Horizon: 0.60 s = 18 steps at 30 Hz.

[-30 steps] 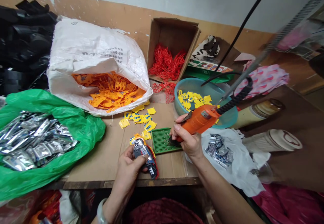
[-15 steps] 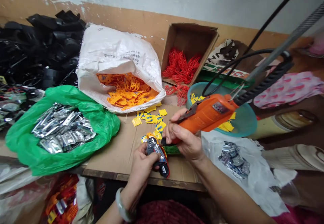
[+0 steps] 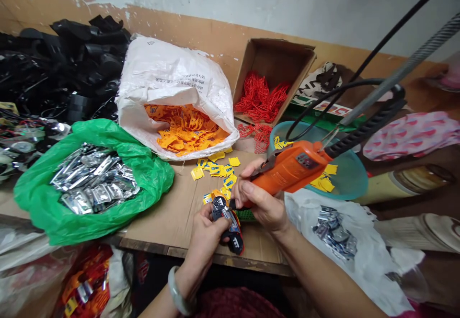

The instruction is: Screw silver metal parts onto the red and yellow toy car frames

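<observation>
My left hand (image 3: pixel 208 229) is closed round a small black, silver and orange plastic part (image 3: pixel 235 242) with white lettering, held over the cardboard near the table's front edge. In my right hand (image 3: pixel 264 203) is an orange electric screwdriver (image 3: pixel 287 167), gripped by its body. Its tip points down and left, at the side of the plastic part; whether it touches a screw is hidden. From its back end a black cable and a coiled metal hose run up to the right. Several yellow pieces (image 3: pixel 214 169) lie just beyond the part.
A green bag (image 3: pixel 158 176) of silver pieces stands left. Behind are a white sack (image 3: pixel 176 64) of orange parts and a cardboard box (image 3: pixel 247 54) of red pieces. On the right are a teal basin (image 3: pixel 355 179) and a white bag (image 3: pixel 373 265) with silver pieces.
The view has shifted slightly, so most things sit a little further right. Both hands keep their hold, and the screwdriver stays against the plastic part at a slightly different tilt.
</observation>
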### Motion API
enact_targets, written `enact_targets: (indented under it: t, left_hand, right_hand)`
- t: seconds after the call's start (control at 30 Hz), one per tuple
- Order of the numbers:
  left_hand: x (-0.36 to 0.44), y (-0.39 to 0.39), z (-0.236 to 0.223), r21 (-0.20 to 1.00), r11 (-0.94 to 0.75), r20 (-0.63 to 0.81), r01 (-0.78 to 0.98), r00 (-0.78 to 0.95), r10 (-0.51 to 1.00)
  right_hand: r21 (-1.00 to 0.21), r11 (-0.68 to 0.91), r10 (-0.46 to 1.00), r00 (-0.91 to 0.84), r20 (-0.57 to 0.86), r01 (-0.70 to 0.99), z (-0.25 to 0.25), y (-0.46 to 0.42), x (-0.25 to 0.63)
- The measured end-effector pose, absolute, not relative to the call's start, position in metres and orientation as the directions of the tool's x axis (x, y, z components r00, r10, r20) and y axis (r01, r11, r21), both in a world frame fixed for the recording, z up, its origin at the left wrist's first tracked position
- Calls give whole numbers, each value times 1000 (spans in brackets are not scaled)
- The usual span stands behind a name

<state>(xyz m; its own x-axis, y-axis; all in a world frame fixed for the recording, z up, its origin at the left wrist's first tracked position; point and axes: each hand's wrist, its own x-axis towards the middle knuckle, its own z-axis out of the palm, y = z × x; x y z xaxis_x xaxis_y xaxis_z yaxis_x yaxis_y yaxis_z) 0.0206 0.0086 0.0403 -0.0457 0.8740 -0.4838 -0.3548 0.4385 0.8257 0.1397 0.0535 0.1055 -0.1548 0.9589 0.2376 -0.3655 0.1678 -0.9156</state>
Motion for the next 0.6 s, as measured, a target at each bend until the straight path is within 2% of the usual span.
enact_targets:
  t: [0.6]
  left_hand:
    - [22,10,45,855,413,-455,-314,-68,888]
  right_hand:
    - [-945,169,952,-201,230,-281,111,50,134]
